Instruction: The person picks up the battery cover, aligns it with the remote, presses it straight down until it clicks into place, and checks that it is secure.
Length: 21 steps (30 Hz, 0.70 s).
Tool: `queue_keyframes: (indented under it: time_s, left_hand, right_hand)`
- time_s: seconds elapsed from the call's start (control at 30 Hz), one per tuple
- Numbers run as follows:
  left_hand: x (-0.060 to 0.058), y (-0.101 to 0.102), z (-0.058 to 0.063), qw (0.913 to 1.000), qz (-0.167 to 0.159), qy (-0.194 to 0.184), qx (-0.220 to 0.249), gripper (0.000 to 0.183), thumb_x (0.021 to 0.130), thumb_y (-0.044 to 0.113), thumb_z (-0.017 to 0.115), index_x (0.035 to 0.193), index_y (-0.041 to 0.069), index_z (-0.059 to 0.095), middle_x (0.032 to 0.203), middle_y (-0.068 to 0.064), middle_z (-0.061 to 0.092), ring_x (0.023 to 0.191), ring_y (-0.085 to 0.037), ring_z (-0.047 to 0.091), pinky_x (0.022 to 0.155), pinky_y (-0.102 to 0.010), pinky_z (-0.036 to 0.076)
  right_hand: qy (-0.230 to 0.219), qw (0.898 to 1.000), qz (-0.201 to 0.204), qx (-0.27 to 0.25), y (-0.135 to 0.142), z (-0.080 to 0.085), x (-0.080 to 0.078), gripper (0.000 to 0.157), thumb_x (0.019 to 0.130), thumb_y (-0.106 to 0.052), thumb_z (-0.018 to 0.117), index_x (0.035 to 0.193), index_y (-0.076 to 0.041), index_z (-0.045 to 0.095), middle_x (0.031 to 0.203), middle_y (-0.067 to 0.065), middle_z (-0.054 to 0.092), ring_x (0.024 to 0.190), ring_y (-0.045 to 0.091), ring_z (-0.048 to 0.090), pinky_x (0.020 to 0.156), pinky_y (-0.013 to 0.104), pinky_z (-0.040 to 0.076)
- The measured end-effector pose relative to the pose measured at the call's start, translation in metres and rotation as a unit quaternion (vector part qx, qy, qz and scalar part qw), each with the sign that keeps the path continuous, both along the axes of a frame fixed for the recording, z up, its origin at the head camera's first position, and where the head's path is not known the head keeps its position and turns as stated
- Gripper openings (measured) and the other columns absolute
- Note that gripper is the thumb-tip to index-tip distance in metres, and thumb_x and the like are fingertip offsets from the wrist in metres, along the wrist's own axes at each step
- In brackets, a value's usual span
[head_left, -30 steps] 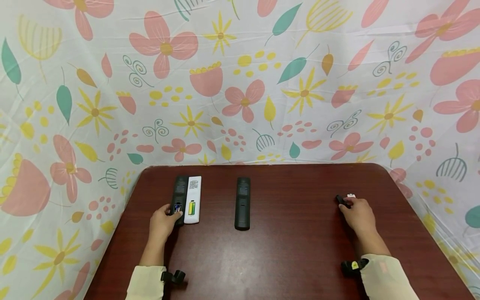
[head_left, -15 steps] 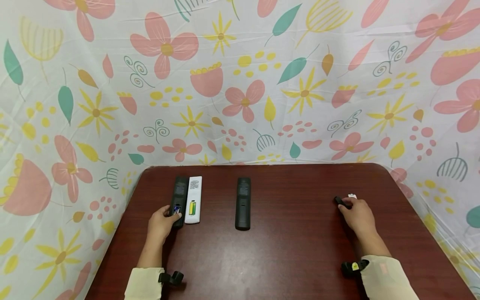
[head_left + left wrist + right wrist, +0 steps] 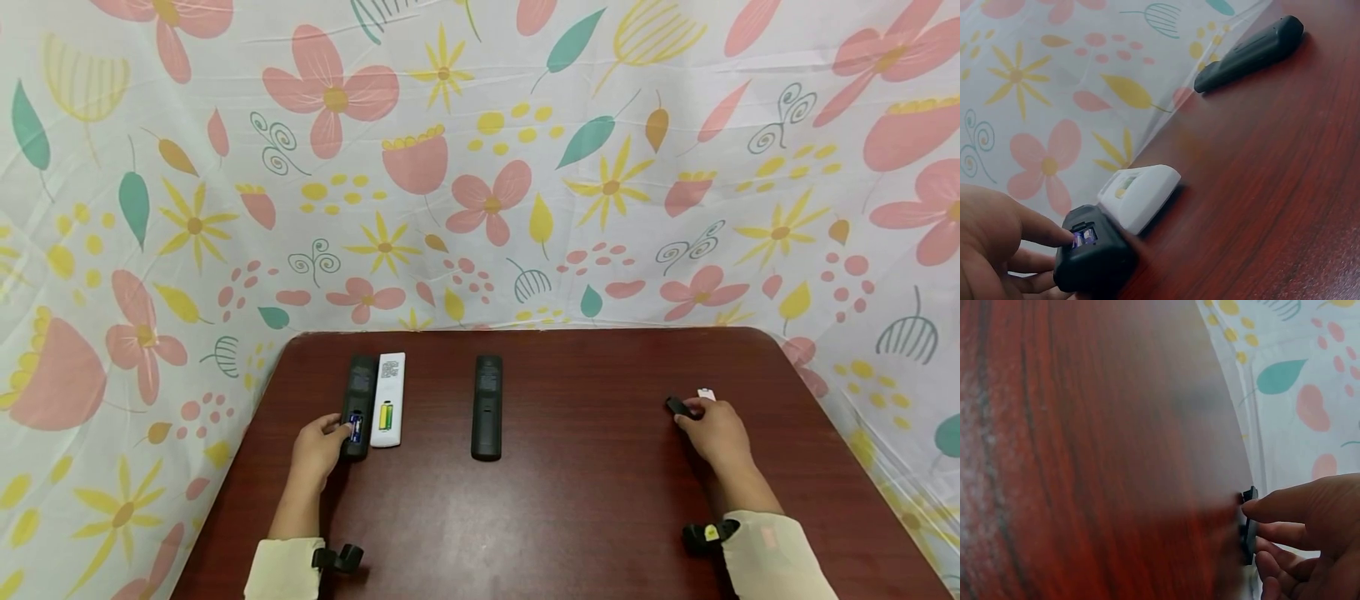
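My left hand (image 3: 317, 450) grips the lower end of a black remote control (image 3: 362, 379) that lies back up on the table. In the left wrist view its thumb tip is at the edge of the uncovered battery compartment, where batteries (image 3: 1085, 237) show, and its other fingers are along the side. Beside that remote lies a white remote control (image 3: 390, 377) with batteries (image 3: 386, 415) visible in its compartment. On the right, my right hand (image 3: 716, 433) pinches a small black battery cover (image 3: 678, 407) between thumb and fingers. A white battery cover (image 3: 706, 394) lies just behind it, partly hidden.
Another black remote control (image 3: 487, 408), its back cover in place, lies near the middle of the reddish-brown table (image 3: 585, 500). A flower-patterned cloth (image 3: 555, 192) hangs behind and on both sides of the table. Both wrists wear black camera straps.
My left hand has drawn the black remote slightly toward me, widening the gap to the white one, and its thumb now covers less of the batteries. The right hand's black cover has shifted slightly left.
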<state>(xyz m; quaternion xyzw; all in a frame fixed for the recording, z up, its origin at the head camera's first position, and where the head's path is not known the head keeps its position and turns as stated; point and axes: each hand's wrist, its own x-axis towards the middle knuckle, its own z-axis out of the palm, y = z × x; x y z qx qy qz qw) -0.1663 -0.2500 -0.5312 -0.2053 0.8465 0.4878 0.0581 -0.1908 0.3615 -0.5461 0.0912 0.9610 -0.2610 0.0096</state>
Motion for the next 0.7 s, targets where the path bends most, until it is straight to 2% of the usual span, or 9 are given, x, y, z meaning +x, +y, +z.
queue_keyframes:
  time_s: [0.23, 0.57, 0.7]
  left_hand:
    - [0.0018, -0.0014, 0.0004, 0.9996, 0.005, 0.009, 0.026, 0.051, 0.102, 0.017, 0.053, 0.146, -0.007, 0.045, 0.144, -0.033, 0.049, 0.131, -0.043, 0.050, 0.104, -0.052, 0.045]
    - [0.0018, -0.0036, -0.0026, 0.9986, 0.009, 0.010, 0.050, 0.049, 0.102, 0.017, 0.054, 0.145, -0.008, 0.046, 0.141, -0.031, 0.050, 0.126, -0.039, 0.051, 0.102, -0.047, 0.044]
    - [0.0029, -0.0043, -0.0024, 0.9978, 0.011, 0.009, 0.065, 0.050, 0.103, 0.017, 0.053, 0.146, -0.008, 0.044, 0.141, -0.031, 0.049, 0.127, -0.039, 0.050, 0.104, -0.049, 0.042]
  right_hand:
    - [0.018, 1.000, 0.008, 0.001, 0.0014, -0.0007, 0.0000, 0.042, 0.094, -0.020, 0.066, 0.125, 0.007, 0.060, 0.121, 0.034, 0.061, 0.107, 0.052, 0.058, 0.088, 0.061, 0.044]
    - [-0.010, 1.000, 0.008, -0.015, 0.0014, 0.0018, -0.0004, 0.040, 0.095, -0.022, 0.067, 0.125, 0.003, 0.057, 0.112, 0.028, 0.062, 0.097, 0.043, 0.060, 0.080, 0.056, 0.045]
    - [-0.010, 1.000, 0.008, -0.023, -0.0002, 0.0037, 0.0001, 0.037, 0.096, -0.022, 0.067, 0.122, 0.001, 0.057, 0.108, 0.025, 0.063, 0.093, 0.039, 0.060, 0.079, 0.054, 0.045]
